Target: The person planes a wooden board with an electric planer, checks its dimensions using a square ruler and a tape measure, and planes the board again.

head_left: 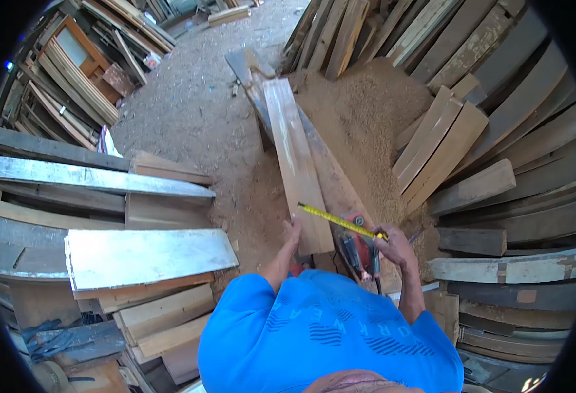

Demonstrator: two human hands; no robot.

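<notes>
A pale wooden board (pixel 294 150) lies lengthwise on a long, narrow wooden bench (pixel 334 173). My left hand (pixel 292 231) is at the board's left edge near its close end, with its fingers partly hidden. A yellow tape measure (pixel 337 219) is drawn out across the board, its free end at the board's left side. Its case is in my right hand (pixel 394 247), to the right of the bench, with the fingers wrapped round it. Between my hands, a red and black power tool (pixel 363 255) sits on the bench beside the board.
Stacked planks (pixel 150 259) lie close on the left, one with a whitish face. Many boards (pixel 511 190) lean and lie along the right side. Sawdust (pixel 366 105) covers the ground beyond the bench. A wooden door frame (pixel 81 52) stands at the far left.
</notes>
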